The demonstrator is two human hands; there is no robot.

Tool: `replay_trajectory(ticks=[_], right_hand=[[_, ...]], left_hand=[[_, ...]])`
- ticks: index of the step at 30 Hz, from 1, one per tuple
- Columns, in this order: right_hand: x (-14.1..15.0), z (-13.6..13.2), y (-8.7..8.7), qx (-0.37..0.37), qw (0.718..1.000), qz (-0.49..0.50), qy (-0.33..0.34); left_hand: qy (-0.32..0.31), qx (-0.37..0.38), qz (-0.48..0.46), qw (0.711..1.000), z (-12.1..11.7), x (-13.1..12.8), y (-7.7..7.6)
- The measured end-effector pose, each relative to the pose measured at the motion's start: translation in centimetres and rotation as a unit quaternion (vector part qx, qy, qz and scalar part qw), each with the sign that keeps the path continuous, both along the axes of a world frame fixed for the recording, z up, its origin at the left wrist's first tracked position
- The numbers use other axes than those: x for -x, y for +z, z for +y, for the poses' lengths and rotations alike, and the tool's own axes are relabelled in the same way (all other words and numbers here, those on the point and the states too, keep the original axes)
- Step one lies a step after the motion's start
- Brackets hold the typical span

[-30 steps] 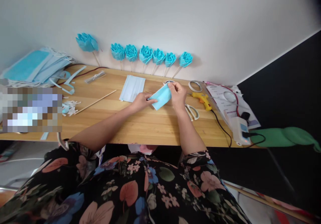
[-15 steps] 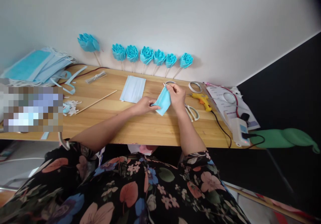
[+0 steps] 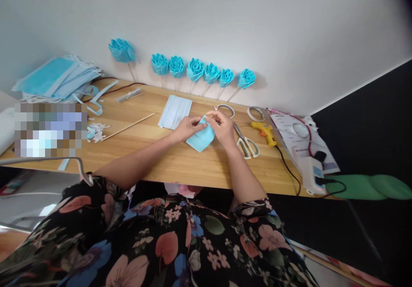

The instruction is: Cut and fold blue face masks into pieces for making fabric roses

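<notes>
Both hands meet above the middle of the wooden table (image 3: 180, 162) on a light blue piece of face-mask fabric (image 3: 201, 142). My left hand (image 3: 189, 129) pinches its upper left edge between thumb and fingers. At its top right, my right hand (image 3: 222, 127) grips it, the fingertips close to those of the left. The fabric hangs down below the fingers with a pointed lower end. Behind my left hand lies a flat pale blue face mask (image 3: 175, 112). Scissors with white handles (image 3: 247, 146) rest just right of my right hand.
Several blue fabric flowers (image 3: 195, 70) on sticks lean against the wall. A yellow glue gun (image 3: 264, 132), a tape roll (image 3: 256, 113) and a power strip (image 3: 313, 175) are at right. At left are stacked masks (image 3: 48, 77), a thin wooden stick (image 3: 128, 126) and fabric strips (image 3: 96, 102).
My hands have come closer together along the fabric's upper edge, and the fabric now hangs lower and flatter, turned towards me. The view has shifted slightly, showing more of the scissors.
</notes>
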State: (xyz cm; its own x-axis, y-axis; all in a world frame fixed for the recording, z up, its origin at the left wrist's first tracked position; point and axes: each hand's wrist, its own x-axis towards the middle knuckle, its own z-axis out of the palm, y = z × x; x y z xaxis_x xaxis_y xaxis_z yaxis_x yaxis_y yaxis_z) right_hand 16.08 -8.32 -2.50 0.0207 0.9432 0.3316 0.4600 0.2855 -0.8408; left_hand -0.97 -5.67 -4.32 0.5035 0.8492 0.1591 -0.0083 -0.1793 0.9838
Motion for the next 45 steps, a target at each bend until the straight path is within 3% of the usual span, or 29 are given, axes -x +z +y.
replay_trajectory(ticks=[6, 10, 13, 18, 22, 28, 33, 41, 45], right_hand=[[-0.2, 0.8, -0.9, 0.057, 0.991, 0.091, 0.075], [0.1, 0.9, -1.9, 0.111, 0.99, 0.021, 0.08], [0.6, 0.9, -2.5, 0.109, 0.992, -0.023, 0.065], [1.2, 0.8, -2.7, 0.12, 0.985, -0.079, 0.1], [0.7, 0.6, -2.1, 0.135, 0.979, -0.038, 0.145], [-0.3, 1.0, -1.4, 0.048, 0.991, 0.113, 0.051], [0.0, 0.9, -1.3, 0.01, 0.997, 0.068, 0.018], [-1.4, 1.6, -1.5, -0.076, 0.989, 0.076, -0.105], [-2.0, 2.1, -1.7, -0.098, 0.981, 0.104, -0.131]], left_hand=[[0.094, 0.023, -0.112, 0.989, 0.7, 0.5, 0.2], [0.124, 0.023, -0.149, 0.981, 1.2, 0.6, 0.1], [0.136, 0.037, -0.152, 0.978, 1.4, 0.5, -0.3], [0.18, 0.032, -0.145, 0.972, 1.9, 0.7, -0.5], [0.177, 0.013, -0.12, 0.977, 2.4, 1.0, -0.4], [0.102, -0.039, -0.009, 0.994, 1.7, 0.6, -0.5], [0.078, -0.1, 0.078, 0.989, 1.1, 0.2, -0.6], [0.054, -0.061, 0.087, 0.993, 1.2, 0.3, -1.0], [0.062, -0.062, 0.096, 0.992, 1.2, 0.2, -1.4]])
